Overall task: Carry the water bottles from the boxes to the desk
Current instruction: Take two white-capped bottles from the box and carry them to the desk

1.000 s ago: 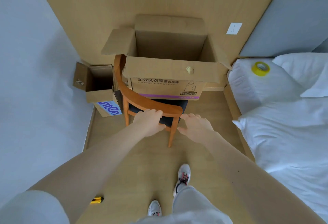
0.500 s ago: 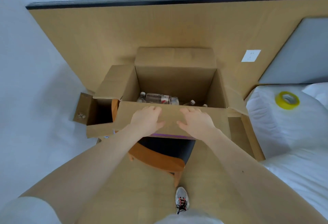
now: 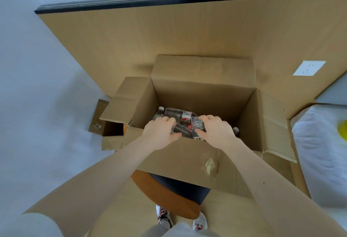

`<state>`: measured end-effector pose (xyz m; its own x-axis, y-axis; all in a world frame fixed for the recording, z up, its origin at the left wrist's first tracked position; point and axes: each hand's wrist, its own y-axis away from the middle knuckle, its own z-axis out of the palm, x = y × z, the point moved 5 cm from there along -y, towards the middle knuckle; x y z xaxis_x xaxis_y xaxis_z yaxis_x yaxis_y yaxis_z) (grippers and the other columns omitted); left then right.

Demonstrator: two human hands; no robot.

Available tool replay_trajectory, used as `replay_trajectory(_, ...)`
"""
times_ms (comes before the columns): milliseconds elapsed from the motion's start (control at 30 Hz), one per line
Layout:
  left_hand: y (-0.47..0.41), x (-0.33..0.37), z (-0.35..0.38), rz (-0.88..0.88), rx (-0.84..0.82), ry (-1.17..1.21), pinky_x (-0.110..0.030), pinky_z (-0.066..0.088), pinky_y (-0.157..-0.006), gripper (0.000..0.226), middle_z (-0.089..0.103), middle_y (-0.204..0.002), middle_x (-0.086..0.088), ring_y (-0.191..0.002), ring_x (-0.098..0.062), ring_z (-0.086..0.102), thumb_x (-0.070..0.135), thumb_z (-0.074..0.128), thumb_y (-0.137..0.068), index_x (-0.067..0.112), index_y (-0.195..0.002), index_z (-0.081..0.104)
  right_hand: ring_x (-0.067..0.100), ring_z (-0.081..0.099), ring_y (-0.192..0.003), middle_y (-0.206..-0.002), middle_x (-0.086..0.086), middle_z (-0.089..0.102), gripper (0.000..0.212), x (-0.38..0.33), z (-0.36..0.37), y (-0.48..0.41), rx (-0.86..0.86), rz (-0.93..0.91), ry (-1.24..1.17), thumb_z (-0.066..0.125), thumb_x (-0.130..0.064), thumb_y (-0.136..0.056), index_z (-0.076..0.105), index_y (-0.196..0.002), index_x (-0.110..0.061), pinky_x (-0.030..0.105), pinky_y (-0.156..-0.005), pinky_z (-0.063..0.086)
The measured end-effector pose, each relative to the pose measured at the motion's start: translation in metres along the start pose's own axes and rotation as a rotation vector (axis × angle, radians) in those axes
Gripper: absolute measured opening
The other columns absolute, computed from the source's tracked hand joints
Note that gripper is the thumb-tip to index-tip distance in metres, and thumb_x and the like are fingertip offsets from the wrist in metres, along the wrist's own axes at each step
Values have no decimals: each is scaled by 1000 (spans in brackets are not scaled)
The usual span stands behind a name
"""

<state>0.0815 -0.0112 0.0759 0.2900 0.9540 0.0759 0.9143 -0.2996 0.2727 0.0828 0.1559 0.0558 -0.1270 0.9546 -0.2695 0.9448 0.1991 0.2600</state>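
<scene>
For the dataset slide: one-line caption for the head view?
Left hand and right hand grip water bottles lying in the open cardboard box set on a chair.

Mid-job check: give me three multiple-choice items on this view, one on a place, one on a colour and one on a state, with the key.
1. Where are the water bottles?
A. In the open cardboard box
B. On the bed
C. On the floor

2. What colour is the wall socket?
A. Black
B. Red
C. White

3. What are the left hand and the right hand doing?
A. Hanging idle
B. Gripping bottles inside the box
C. Folding the flaps shut

Key:
1 A: the bottles lie at the bottom of the box.
2 C: the plate shows plain white.
3 B: the fingers and thumb of each hand curl round a bottle.
</scene>
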Motion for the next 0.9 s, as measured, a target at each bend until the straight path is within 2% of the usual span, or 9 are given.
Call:
replay_trajectory(100, -19, -15, 5, -14, -58, -11, -33, 41, -83, 41, 56, -122, 2, -113, -20, 50, 53, 46, -95, 19, -118, 53, 23, 46, -125, -139, 3, 49, 51, 5, 6, -16, -36, 19, -9, 42, -45, -100, 37, -144, -20, 38, -98, 45)
replay_trajectory(167, -37, -23, 4, 0, -80, -22, -34, 42, -85, 43, 55, -124, 1, -115, -21, 50, 52, 46, -95, 19, -122, 51, 24, 45, -127, -141, 3, 48, 53, 11, 8, -27, -57, 50, -14, 42, -46, -100, 36, -145, -20, 40, -100, 43)
replay_trajectory(267, -71, -26, -3, 66, -78, -32, -34, 44, -84, 48, 54, -127, 0, -114, -22, 50, 52, 44, -96, 19, -130, 47, 24, 45, -128, -142, 3, 47, 53, 25, 4, -41, -45, 112, -18, 41, -45, -100, 34, -147, -21, 39, -100, 42)
replay_trajectory(433, -133, -27, -6, 197, -85, 9, -32, 47, -78, 44, 56, -118, 1, -104, -18, 52, 53, 44, -96, 21, -126, 48, 24, 44, -128, -143, 2, 45, 53, 48, -1, -65, -86, 250, -29, 41, -46, -100, 33, -147, -23, 38, -100, 43)
replay_trajectory(567, -168, -34, 18, 255, -144, 59, -30, 43, -76, 46, 54, -124, 0, -110, -19, 52, 52, 44, -97, 20, -131, 46, 24, 45, -128, -144, 2, 45, 53, 58, 11, -89, -134, 329, -24, 41, -45, -100, 33, -147, -23, 38, -99, 44)
replay_trajectory(633, -178, -42, 39, 277, -216, 53, -32, 45, -82, 51, 52, -130, -1, -117, -21, 50, 52, 44, -97, 19, -136, 42, 25, 45, -127, -145, 3, 43, 54, 57, 26, -102, -175, 360, -39, 42, -45, -100, 33, -147, -22, 41, -97, 45)
replay_trajectory(800, -192, -72, 85, 234, -349, 71, -35, 45, -92, 59, 47, -138, -5, -125, -24, 46, 50, 48, -95, 18, -143, 36, 25, 52, -120, -145, 6, 42, 57, 56, 67, -138, -210, 460, -224, 47, -44, -98, 30, -148, -20, 37, -87, 51)
replay_trajectory(900, -201, -84, 104, 177, -387, 85, -36, 44, -94, 62, 43, -141, -6, -128, -25, 43, 47, 53, -94, 17, -144, 34, 25, 58, -107, -140, 9, 46, 60, 59, 90, -158, -200, 510, -330, 52, -41, -97, 29, -147, -19, 29, -73, 47)
